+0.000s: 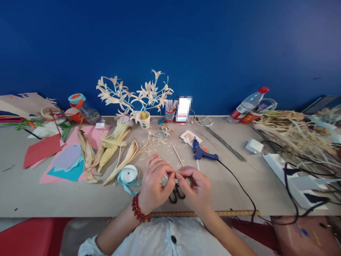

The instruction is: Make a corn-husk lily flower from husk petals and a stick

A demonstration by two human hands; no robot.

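My left hand [157,179], with a red bead bracelet [139,209] at its wrist, pinches thumb to index finger. Tip to tip with it, my right hand [195,185] is closed in a pinch too. Whatever sits between the fingertips is too small to make out. Black-handled scissors [173,196] lie on the table behind and below the hands, partly covered. Just left of my left hand is a roll of light blue ribbon [129,175]. Beyond the fingers lie a pale stick [178,155] and a blue glue gun [204,152] on its side.
Dried corn husks [113,149] and coloured paper [70,161] lie left. Husk flowers [147,92] stand in a white cup [144,121] at the back. Wires [225,142], a white power strip [293,181] and a husk pile [282,121] are right. The glue gun's black cord [239,185] runs over the front edge.
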